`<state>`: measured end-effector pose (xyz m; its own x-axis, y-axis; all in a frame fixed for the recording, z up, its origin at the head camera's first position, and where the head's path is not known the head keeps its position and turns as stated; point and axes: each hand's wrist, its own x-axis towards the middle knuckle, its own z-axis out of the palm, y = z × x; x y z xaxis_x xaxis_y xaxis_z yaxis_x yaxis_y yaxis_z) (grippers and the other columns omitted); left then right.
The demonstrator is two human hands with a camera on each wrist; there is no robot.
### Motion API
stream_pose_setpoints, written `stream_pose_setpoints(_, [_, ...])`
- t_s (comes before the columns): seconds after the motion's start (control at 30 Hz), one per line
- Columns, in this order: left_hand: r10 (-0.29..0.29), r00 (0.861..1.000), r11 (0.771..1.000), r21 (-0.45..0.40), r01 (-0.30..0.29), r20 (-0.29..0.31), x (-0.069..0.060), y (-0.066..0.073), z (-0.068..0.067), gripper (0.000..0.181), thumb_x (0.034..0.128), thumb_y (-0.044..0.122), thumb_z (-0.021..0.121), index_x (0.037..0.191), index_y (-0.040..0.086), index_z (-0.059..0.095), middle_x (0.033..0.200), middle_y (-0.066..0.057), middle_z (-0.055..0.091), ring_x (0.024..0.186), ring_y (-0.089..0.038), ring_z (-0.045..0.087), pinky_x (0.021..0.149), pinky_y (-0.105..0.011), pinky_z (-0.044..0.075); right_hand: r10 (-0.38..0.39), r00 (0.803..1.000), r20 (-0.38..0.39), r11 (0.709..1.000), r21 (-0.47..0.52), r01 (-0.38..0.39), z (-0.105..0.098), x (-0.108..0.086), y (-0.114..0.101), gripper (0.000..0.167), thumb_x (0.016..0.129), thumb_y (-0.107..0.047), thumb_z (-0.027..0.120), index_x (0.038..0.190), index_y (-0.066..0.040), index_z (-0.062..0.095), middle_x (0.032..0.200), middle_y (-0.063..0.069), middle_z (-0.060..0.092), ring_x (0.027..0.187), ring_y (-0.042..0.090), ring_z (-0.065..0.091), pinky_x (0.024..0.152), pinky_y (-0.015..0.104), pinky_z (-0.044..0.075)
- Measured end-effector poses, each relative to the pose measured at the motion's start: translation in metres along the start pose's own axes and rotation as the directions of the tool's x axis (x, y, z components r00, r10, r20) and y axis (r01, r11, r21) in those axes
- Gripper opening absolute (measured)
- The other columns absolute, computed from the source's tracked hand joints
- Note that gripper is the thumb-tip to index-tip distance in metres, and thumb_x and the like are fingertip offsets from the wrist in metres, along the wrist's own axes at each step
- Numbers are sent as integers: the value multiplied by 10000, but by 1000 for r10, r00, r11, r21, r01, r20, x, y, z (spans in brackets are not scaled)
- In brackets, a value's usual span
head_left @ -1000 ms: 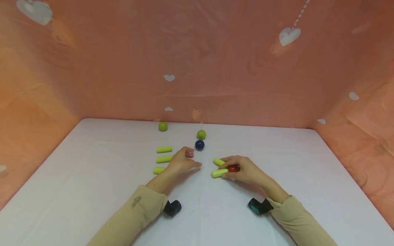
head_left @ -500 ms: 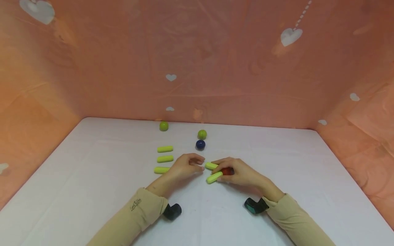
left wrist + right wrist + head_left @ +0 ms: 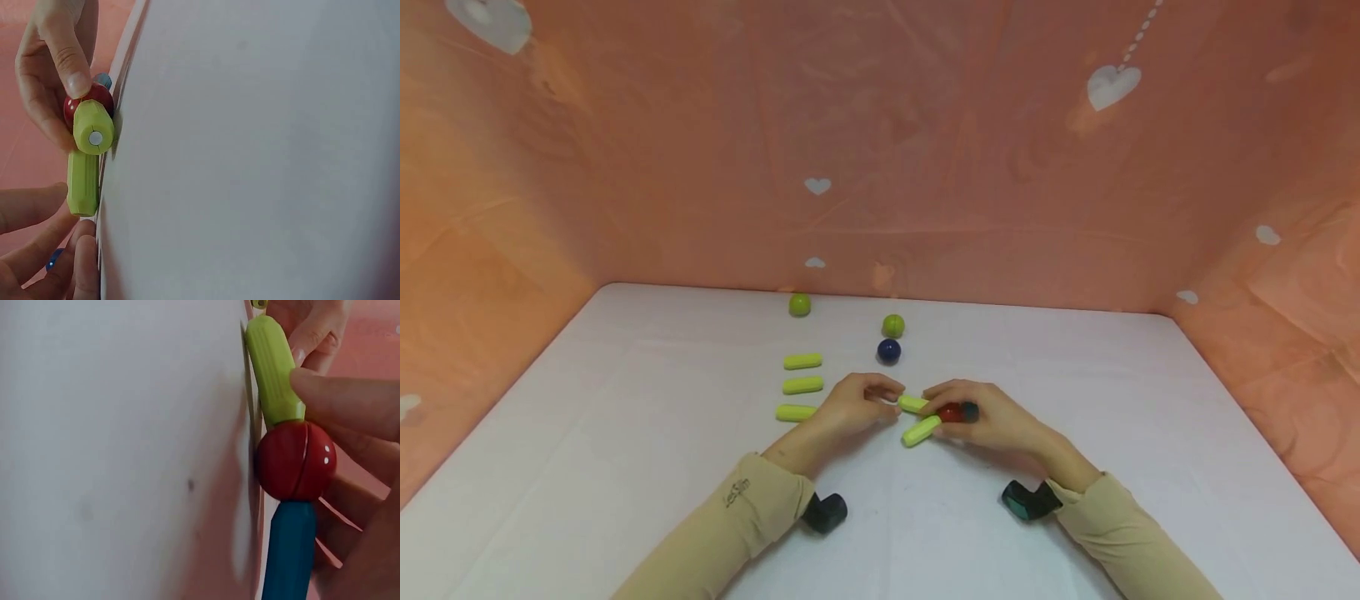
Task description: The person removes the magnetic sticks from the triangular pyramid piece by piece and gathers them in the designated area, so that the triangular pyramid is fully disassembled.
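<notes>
My right hand grips a small assembly of magnetic building rods on a red ball. Its thumb and fingers close round the ball and the near yellow-green rod. A second yellow-green rod sticks out from the ball toward my left hand. The left fingers are curled at that rod's free end, thumb against its side and fingertips behind it. A blue rod extends from the ball's opposite side, under the right palm. In the left wrist view, one rod end shows a pale round tip.
Several loose yellow-green rods lie left of my left hand, one partly covered by it. Behind the hands sit a dark blue ball, a green ball and another green ball. An orange cloth hangs behind the white table.
My right hand has brought the assembly left, and the left hand has shifted slightly right and down. The far rod's end now meets the left fingertips. The loose pieces have stayed put.
</notes>
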<state>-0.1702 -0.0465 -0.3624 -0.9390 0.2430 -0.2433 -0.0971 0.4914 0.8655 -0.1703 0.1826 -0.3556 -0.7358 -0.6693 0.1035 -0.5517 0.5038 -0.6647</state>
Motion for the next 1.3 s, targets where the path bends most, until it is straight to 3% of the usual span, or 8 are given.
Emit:
stream_pose_setpoints(0.17, [15,1000,1000,12,-15,5,2,2,1,299,806,54,719,1101,94,695,1032,-43,697,867,-136,614,814,-304,498,0,998,-67,1000,27,2,-4,-4,2,234,848,-110,723,1082,-124,725,1181,55,674,1141,247,601,966,362,478])
stream_pose_setpoints(0.3, [8,1000,1000,22,-9,12,4,3,2,286,806,49,722,1087,97,702,1008,-36,699,863,-139,594,807,-301,481,16,996,-92,1000,15,-15,-8,-7,5,285,840,-141,736,1119,-92,702,1129,27,698,1082,208,625,940,346,491])
stream_pose_setpoints(0.6, [8,999,999,32,-10,51,3,6,5,230,821,66,711,1045,119,724,1010,-24,679,922,-164,566,853,-339,470,68,997,-47,998,1,-68,-12,-13,9,310,857,-203,724,1139,-77,694,1087,24,712,1009,155,624,869,321,507])
stream_pose_setpoints(0.9, [-4,998,999,44,2,61,2,7,8,180,820,122,737,998,143,727,920,-4,634,871,-170,526,810,-319,449,94,995,-17,996,-3,-94,-15,-10,10,290,860,-159,716,1144,-110,696,1113,10,705,1038,156,608,922,352,488])
stream_pose_setpoints(1.3, [-2,999,997,-71,5,43,1,5,10,200,807,92,749,1006,105,739,1007,-20,698,916,-150,567,820,-294,494,106,993,-55,993,-55,-109,-13,-8,3,286,847,-152,729,1120,-69,708,1076,54,718,1011,217,638,879,390,510])
